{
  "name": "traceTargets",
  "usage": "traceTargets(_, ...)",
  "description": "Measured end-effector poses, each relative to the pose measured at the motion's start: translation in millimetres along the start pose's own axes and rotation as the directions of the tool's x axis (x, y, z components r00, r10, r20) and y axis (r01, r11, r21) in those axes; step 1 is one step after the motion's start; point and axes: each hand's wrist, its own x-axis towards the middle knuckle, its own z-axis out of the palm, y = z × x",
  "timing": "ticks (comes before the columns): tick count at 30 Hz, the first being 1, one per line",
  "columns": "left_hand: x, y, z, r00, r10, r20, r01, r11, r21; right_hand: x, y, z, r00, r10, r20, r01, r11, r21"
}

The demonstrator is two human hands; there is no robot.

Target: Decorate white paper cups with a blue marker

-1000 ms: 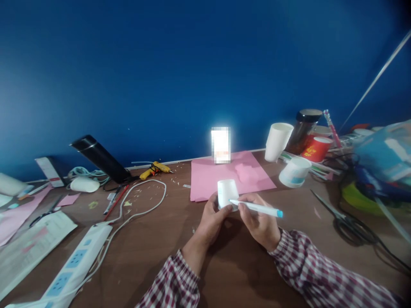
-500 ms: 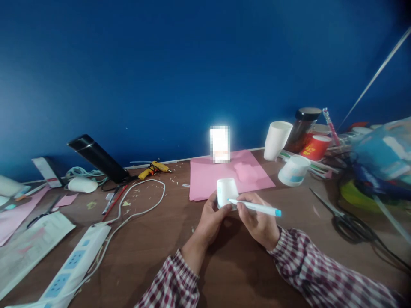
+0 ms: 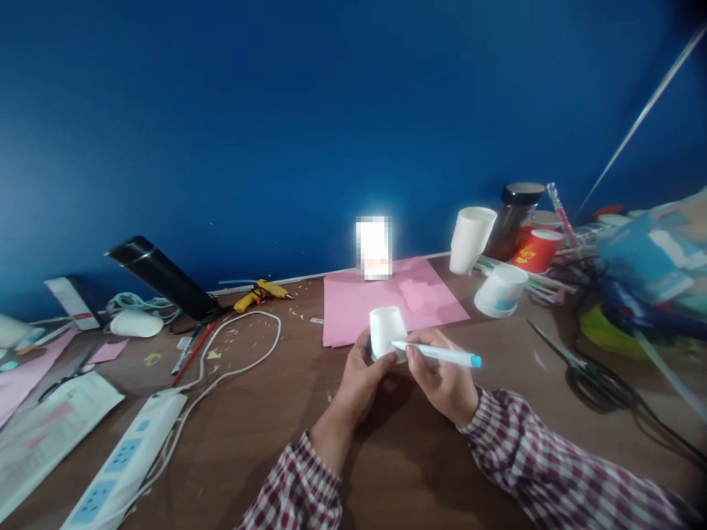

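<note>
A white paper cup point(image 3: 387, 331) stands upside down in front of me, its lower rim hidden by fingers. My left hand point(image 3: 361, 375) is closed around its lower left side, the thumb across the front. In my right hand point(image 3: 442, 377) is a white marker with a light blue end point(image 3: 450, 355), its tip touching or very near the cup's front, where a small blue mark shows. Behind the cup lie pink sheets point(image 3: 353, 309) with a smaller pink piece point(image 3: 420, 296) on top.
Scissors point(image 3: 591, 375), an overturned cup point(image 3: 501, 291), stacked white cups point(image 3: 471, 239) and a red cup point(image 3: 537, 250) are at the right. To the left are a power strip point(image 3: 129, 456), its white cable, a yellow glue gun point(image 3: 262, 293) and a black cylinder point(image 3: 163, 276). A bright blurred rectangle point(image 3: 375, 248) stands behind.
The whole view has shifted slightly, so most things sit a little further left. Both hands keep their hold on the cup and marker, with little other movement.
</note>
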Motion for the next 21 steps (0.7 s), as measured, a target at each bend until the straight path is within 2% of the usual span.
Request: traceTargets(21,-0.4,4.3,1.1,0.998,0.016,0.055,-0.02,0.998,0.066,4.9,0.5,-2.8,0.999,0.021,-0.047,-0.022,1.0,-0.016)
